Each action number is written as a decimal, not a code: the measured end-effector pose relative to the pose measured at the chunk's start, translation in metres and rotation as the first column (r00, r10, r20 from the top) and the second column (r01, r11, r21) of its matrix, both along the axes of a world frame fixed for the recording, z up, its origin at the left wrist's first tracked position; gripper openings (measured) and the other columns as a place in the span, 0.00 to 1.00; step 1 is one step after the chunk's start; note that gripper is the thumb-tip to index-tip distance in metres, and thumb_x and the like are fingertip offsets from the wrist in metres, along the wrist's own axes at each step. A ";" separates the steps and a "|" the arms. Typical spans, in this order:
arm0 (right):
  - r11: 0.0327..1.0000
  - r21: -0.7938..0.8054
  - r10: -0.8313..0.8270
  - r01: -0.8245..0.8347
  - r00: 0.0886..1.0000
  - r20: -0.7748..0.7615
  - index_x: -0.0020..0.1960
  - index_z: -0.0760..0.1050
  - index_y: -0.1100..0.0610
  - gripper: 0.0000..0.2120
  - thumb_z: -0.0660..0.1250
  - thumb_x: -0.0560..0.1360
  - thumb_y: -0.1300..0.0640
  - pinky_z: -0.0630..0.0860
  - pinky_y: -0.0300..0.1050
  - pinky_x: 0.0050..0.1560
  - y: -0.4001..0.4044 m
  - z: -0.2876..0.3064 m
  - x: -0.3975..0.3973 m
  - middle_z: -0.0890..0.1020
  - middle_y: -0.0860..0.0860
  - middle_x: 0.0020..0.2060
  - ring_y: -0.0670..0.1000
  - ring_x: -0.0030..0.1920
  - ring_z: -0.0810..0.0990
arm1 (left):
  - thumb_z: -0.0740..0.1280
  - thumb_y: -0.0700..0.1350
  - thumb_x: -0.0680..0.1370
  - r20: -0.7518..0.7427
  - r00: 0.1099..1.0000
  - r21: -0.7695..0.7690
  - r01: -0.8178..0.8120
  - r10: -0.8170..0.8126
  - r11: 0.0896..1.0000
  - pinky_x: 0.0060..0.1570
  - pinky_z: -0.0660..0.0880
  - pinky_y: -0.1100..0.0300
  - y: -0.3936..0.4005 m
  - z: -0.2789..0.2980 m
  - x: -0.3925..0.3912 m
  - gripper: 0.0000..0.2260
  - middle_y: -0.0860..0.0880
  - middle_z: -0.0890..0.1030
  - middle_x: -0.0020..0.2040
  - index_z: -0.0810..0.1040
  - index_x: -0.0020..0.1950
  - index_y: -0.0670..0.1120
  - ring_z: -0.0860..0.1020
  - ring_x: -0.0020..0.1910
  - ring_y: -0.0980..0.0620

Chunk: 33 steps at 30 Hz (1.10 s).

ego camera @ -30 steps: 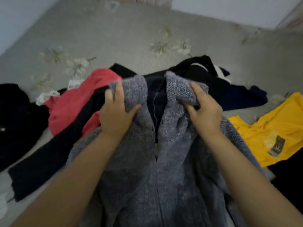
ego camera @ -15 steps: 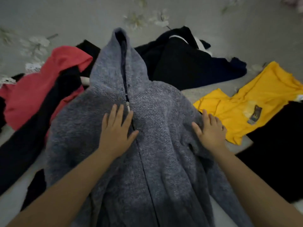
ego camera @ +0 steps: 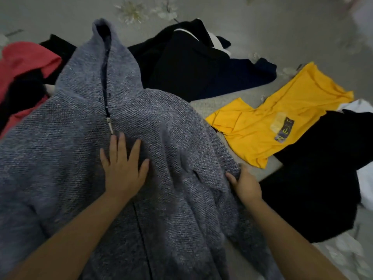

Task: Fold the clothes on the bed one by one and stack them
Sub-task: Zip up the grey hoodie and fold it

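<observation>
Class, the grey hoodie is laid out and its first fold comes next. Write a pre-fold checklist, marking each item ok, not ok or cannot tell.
1. Grey hoodie lies front up, zipper showing: ok.
2. Hood laid out above the body: ok.
3. Left hand pressed flat on the chest: ok.
4. Right hand at the hoodie's right edge: ok; firm grip: cannot tell.
5. Fabric smooth: not ok, creases run between the hands.
6. Clear bed beneath: not ok, the hoodie overlaps the red garment and black clothes.
</observation>
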State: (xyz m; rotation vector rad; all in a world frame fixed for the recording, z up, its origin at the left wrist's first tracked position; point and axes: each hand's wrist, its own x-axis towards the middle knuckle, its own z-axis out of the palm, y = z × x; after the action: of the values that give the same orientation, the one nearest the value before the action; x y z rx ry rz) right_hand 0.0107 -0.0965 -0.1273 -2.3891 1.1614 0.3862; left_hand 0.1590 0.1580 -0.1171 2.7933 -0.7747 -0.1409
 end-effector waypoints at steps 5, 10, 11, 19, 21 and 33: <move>0.981 -0.163 0.137 -0.105 0.970 0.203 0.66 0.66 0.62 0.25 0.64 0.75 0.49 0.69 0.51 0.47 -0.080 0.063 0.008 0.78 0.64 0.53 0.64 0.55 0.75 | 0.42 0.60 0.80 0.045 0.986 -0.081 0.162 -0.159 0.983 0.64 0.59 0.38 -0.078 0.004 -0.028 0.27 0.35 0.70 0.66 0.65 0.67 0.43 0.58 0.68 0.39; 0.912 -0.327 0.294 -0.248 0.950 0.101 0.67 0.64 0.62 0.32 0.66 0.71 0.42 0.69 0.52 0.43 -0.199 0.125 0.041 0.77 0.65 0.53 0.64 0.55 0.74 | 0.41 0.62 0.79 -0.122 0.977 0.062 0.183 -0.174 0.981 0.54 0.64 0.31 -0.172 0.003 -0.050 0.28 0.35 0.73 0.64 0.67 0.67 0.48 0.70 0.62 0.31; 0.889 -0.357 0.334 -0.287 0.939 0.077 0.66 0.65 0.62 0.33 0.66 0.71 0.42 0.69 0.51 0.42 -0.215 0.128 0.051 0.78 0.64 0.52 0.64 0.54 0.75 | 0.41 0.62 0.79 -0.149 0.977 0.077 0.163 -0.150 0.984 0.54 0.63 0.30 -0.186 0.002 -0.050 0.28 0.35 0.73 0.64 0.67 0.67 0.48 0.71 0.61 0.30; 0.913 -0.348 0.277 -0.212 0.949 0.149 0.73 0.57 0.61 0.46 0.46 0.66 0.29 0.65 0.57 0.60 -0.241 0.045 0.020 0.67 0.62 0.66 0.63 0.66 0.65 | 0.17 0.71 0.55 -0.220 0.975 0.335 0.047 0.030 0.941 0.69 0.39 0.41 -0.229 -0.041 -0.050 0.50 0.47 0.41 0.76 0.39 0.74 0.56 0.38 0.74 0.44; 0.972 -0.230 0.105 -0.043 0.959 0.263 0.73 0.55 0.63 0.47 0.51 0.66 0.30 0.63 0.57 0.64 -0.232 0.030 -0.018 0.66 0.63 0.67 0.63 0.67 0.65 | 0.29 0.71 0.67 -0.205 0.978 0.377 0.049 0.032 0.925 0.69 0.39 0.42 -0.232 -0.041 -0.050 0.39 0.47 0.40 0.76 0.40 0.74 0.57 0.37 0.74 0.45; 0.983 0.009 0.163 -0.181 0.905 0.393 0.74 0.55 0.53 0.31 0.65 0.75 0.56 0.63 0.40 0.58 -0.195 0.056 -0.026 0.69 0.55 0.68 0.54 0.66 0.67 | 0.32 0.70 0.66 -0.178 0.984 0.338 0.063 -0.002 0.939 0.69 0.41 0.40 -0.216 -0.016 -0.060 0.39 0.45 0.44 0.76 0.44 0.75 0.56 0.40 0.75 0.45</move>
State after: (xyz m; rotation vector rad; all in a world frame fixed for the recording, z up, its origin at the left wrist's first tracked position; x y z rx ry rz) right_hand -0.0149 -0.2912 -0.0711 -2.3901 0.7557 -0.0171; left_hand 0.0988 -0.0578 -0.1330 3.0338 -0.8205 -0.5720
